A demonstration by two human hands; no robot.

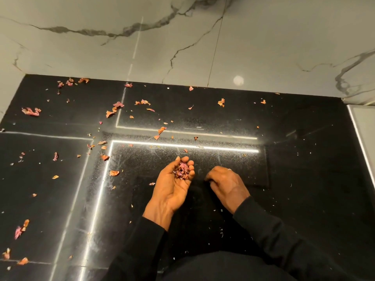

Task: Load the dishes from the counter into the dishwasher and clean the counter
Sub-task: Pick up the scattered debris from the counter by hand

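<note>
- The left hand (172, 185) is lying palm up near the middle of the bench (304, 169), not far from the front edge. Its fingers are curling round a handful (182, 172) of pink-orange dry flakes, cupping rather than squeezing.
- The right hand (226, 182) is resting knuckles up just beside it, fingers tucked under. Whether it is pinching a flake or closing on nothing is hidden, so I cannot tell.
- The loose flakes (30, 111) are lying over the left half of the bench and along the back edge under the marble wall (263, 37), thickest toward the back left corner. The right half is carrying only pale specks.
- No dishes are showing here, so the step in hand is looking like the wiping-down part of the task — gathering litter by hand.
- Handling: the flakes are looking paper-thin, very light and brittle, possibly dried petals or onion skin. They are likely to crumble under a hard pinch and drift with any quick sweep.
- Where to take hold: bigger curled pieces by a raised edge between fingertip and thumb. Flat crumbs are better swept toward the front edge into the cupped palm — the glossy stone is giving fingertips little to catch.
</note>
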